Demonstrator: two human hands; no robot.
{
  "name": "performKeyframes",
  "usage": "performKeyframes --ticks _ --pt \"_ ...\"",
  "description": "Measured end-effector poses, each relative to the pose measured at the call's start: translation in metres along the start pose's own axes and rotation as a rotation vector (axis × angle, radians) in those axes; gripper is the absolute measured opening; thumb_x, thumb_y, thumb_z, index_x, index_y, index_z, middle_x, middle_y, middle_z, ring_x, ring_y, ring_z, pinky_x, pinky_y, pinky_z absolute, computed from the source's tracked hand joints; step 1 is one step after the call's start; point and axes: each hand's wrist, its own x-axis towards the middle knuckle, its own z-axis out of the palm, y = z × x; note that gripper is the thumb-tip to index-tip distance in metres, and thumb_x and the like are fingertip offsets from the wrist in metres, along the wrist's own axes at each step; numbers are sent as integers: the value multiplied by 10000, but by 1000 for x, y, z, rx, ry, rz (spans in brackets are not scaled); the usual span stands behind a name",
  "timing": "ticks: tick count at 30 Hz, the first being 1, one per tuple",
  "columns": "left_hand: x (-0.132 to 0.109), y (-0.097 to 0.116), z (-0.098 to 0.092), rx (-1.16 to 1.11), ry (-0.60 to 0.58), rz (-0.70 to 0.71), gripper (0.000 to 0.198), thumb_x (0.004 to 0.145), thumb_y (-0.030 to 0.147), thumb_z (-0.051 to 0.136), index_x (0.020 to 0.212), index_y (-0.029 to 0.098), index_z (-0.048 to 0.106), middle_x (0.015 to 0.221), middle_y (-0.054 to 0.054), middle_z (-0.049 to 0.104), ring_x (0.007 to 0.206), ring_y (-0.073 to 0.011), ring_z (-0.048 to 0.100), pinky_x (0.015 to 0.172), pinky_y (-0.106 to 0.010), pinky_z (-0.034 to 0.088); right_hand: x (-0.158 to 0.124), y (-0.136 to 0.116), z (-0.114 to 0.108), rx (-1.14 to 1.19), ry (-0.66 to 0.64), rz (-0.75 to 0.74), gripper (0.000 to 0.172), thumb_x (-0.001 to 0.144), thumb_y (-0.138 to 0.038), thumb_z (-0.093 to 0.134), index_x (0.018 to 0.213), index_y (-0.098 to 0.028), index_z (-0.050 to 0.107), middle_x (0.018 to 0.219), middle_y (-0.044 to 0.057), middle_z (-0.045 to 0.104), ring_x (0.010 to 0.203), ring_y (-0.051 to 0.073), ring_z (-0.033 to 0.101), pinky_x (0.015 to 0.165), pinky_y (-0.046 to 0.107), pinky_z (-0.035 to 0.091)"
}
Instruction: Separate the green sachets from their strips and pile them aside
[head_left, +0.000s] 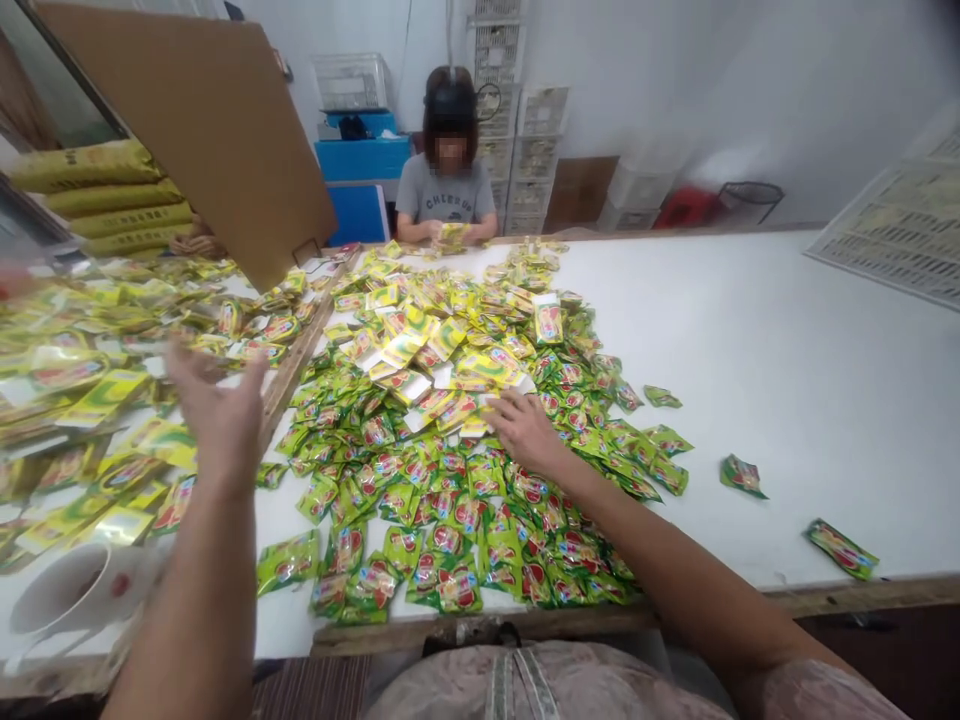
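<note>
My left hand [217, 400] is raised at the left, blurred, its fingers spread and nothing in them. Below it lie flat yellow packets [105, 398] on the left table. My right hand [525, 430] reaches into the middle of a large heap, its fingers bent at the edge of a yellow box [487, 372]. The thumb is hidden. Several yellow boxes with white ends lie on top of the heap. Around and under them are small shiny green sachets [465, 515] with red pictures, spread toward the table's near edge.
Loose sachets [742, 475] lie on the white tabletop [750, 350] to the right. A wooden strip [296, 370] divides the two tables. A white mug [71, 590] stands at lower left. A cardboard sheet [202, 120] leans at upper left. Across the table sits a person [450, 190] handling a yellow packet.
</note>
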Motion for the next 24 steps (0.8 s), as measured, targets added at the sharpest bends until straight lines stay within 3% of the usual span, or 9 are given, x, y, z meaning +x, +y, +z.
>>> performKeyframes --ticks 1,3,5,7,10,14,18,21,24 --pt "-15 6 5 -30 -29 -23 833 645 505 704 1326 179 354 1275 -129 481 1128 -260 474 922 -419 414 3 -1 -3 51 80 30 342 837 -96 421 1124 -182 586 1215 108 549 1154 291 418 925 471 325" --pt "-58 16 23 -126 -255 -92 639 672 506 679 1189 162 529 1203 -120 553 1111 -251 503 955 -416 401 7 -8 -11 190 233 139 310 857 -158 417 1124 -145 573 1136 119 584 1071 261 477 906 425 363" --pt "-104 23 44 -213 -506 -193 635 667 478 696 1211 200 526 1238 -121 539 1117 -260 509 939 -418 418 11 -18 -20 412 276 290 293 859 -255 449 1088 -124 579 1023 120 616 953 242 538 831 387 423" --pt "-138 26 64 -392 -726 -314 700 660 438 716 1281 241 461 1275 -123 518 1102 -260 529 884 -387 459 13 -29 -25 727 175 403 330 846 -354 485 1074 -134 576 946 97 634 852 219 578 741 349 465" --pt "-161 22 80 -687 -958 -464 614 663 411 717 1204 194 526 1127 -118 624 928 -233 620 742 -312 510 11 -40 -23 1082 -38 430 378 830 -428 499 1090 -161 561 938 66 645 808 186 603 698 304 489" --pt "-160 5 75 -659 -859 -569 489 635 399 736 1018 127 598 938 -93 685 701 -175 643 598 -246 499 4 -40 -4 682 -117 512 378 852 -430 473 1088 -152 574 963 93 650 846 208 604 755 338 480" --pt "-158 -8 67 -643 -781 -627 508 634 391 740 1041 150 553 847 -57 694 656 -170 643 587 -253 502 6 -42 16 159 -287 294 359 823 -285 537 1151 -143 570 1134 133 601 1058 266 531 894 376 412" --pt "-162 -10 66 -657 -802 -639 494 651 420 719 1039 162 554 797 -46 696 628 -173 639 584 -263 496 5 -40 19 85 -313 296 302 843 -150 446 1094 -173 612 1023 108 648 961 222 578 848 334 426" --pt "-169 -6 69 -635 -861 -595 438 663 431 704 984 151 601 787 -51 694 630 -168 628 601 -260 484 -5 -31 8 268 -125 489 261 859 -201 442 1014 -184 652 899 85 663 830 205 594 742 326 459"
